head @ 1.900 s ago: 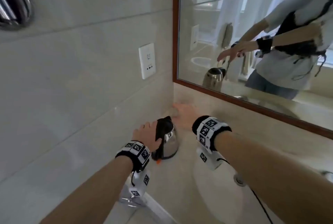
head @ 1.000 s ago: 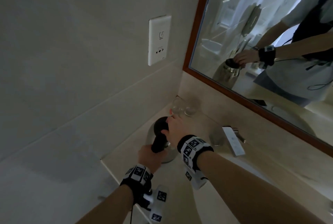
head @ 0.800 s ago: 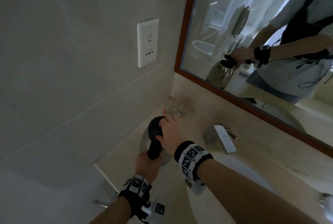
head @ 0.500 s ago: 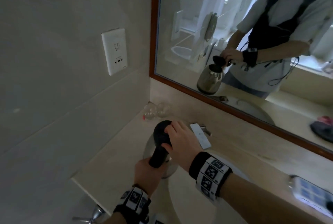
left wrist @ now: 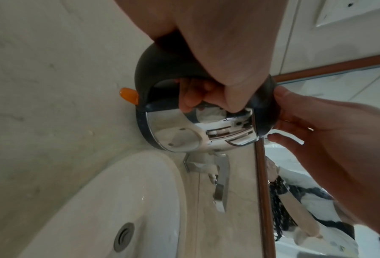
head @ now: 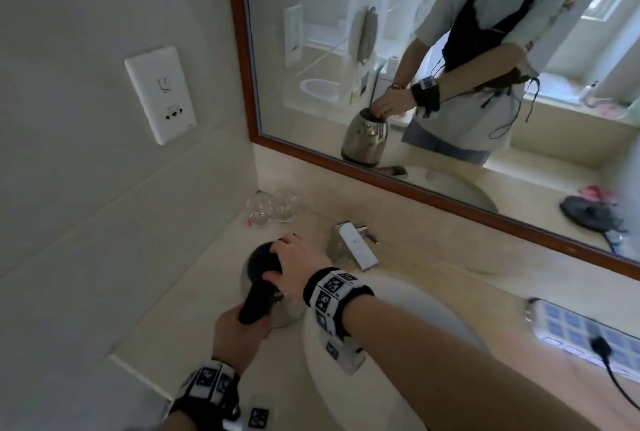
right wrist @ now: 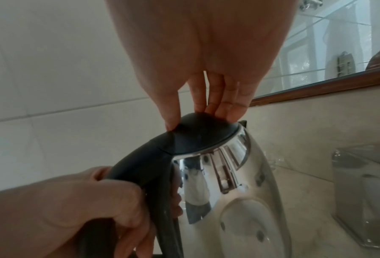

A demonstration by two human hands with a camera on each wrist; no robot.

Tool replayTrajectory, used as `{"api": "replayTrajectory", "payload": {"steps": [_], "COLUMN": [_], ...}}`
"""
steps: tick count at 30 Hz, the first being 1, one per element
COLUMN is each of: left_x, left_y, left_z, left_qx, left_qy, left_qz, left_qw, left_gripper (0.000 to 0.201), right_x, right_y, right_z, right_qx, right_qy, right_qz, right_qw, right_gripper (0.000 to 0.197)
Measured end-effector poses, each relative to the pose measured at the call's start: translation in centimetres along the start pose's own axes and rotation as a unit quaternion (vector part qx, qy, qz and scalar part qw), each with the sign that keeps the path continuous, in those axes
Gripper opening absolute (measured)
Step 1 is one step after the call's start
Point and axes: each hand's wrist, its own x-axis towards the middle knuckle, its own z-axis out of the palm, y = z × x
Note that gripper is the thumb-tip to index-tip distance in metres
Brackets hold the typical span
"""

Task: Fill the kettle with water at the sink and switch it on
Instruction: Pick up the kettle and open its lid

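While the left hand [head: 239, 333] is curling its fingers round the black handle [head: 254, 306] of the kettle [right wrist: 233, 200], the right hand [head: 294, 268] is reaching down over the black lid [right wrist: 202, 132], its fingertips [right wrist: 219, 108] and thumb closing on the lid's rim. The kettle is standing at the near left corner of the bench [head: 194, 319], just beside the rim of the sink [head: 398, 313]; whether its base is resting on the bench or lifted just clear cannot be told.

The head view is showing the kettle only from above, mostly hidden by the right hand. The right wrist view is revealing the polished steel body and the lid sitting closed on it. The left wrist view alone is showing the orange switch tab [left wrist: 129, 95] at the foot of the handle and the sink's drain [left wrist: 123, 236].

Behind the kettle, two glasses [head: 272, 210] are standing close to the wall corner, and the faucet [head: 353, 247] is standing to its right, near but apart. A power strip [head: 585, 330] is lying on the bench beyond the sink, well apart from the kettle. The tiled wall with its socket plate [head: 161, 94] is bounding the kettle's left side, and the mirror [head: 450, 67] is bounding the back; the sink basin is lying open to the right.
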Motion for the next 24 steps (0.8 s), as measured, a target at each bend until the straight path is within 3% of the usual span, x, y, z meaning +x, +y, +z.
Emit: {"api": "replayTrajectory", "payload": {"steps": [8,14,18,22,24], "left_x": [1.4,2.4,2.3,1.8,2.4], "left_y": [-2.2,-2.9,-2.1,-0.9,0.7], "left_z": [-1.8,-1.0,-1.3,-2.9,-3.7], "left_qx": [-0.022,0.057,0.138,0.236,0.299], "left_qy": [0.004,0.006,0.008,0.030,0.017], "left_qz": [-0.045,-0.002,0.002,0.048,0.094], "left_qw": [0.999,0.998,0.990,0.970,0.950], "left_gripper": [0.036,0.035,0.022,0.076,0.088], "right_x": [4.0,4.4,4.2,4.1,3.8], "right_y": [-1.8,-1.4,-1.3,-1.9,-2.3], "right_z": [2.6,3.2,3.1,3.1,2.6], "right_qx": [-0.008,0.026,0.046,0.044,0.048], "right_qy": [-0.048,-0.022,-0.034,-0.044,-0.047], "right_qz": [0.000,0.004,0.003,-0.008,-0.015], "right_qw": [0.999,0.999,0.998,0.998,0.998], "right_gripper": [0.048,0.046,0.050,0.055,0.056]}}
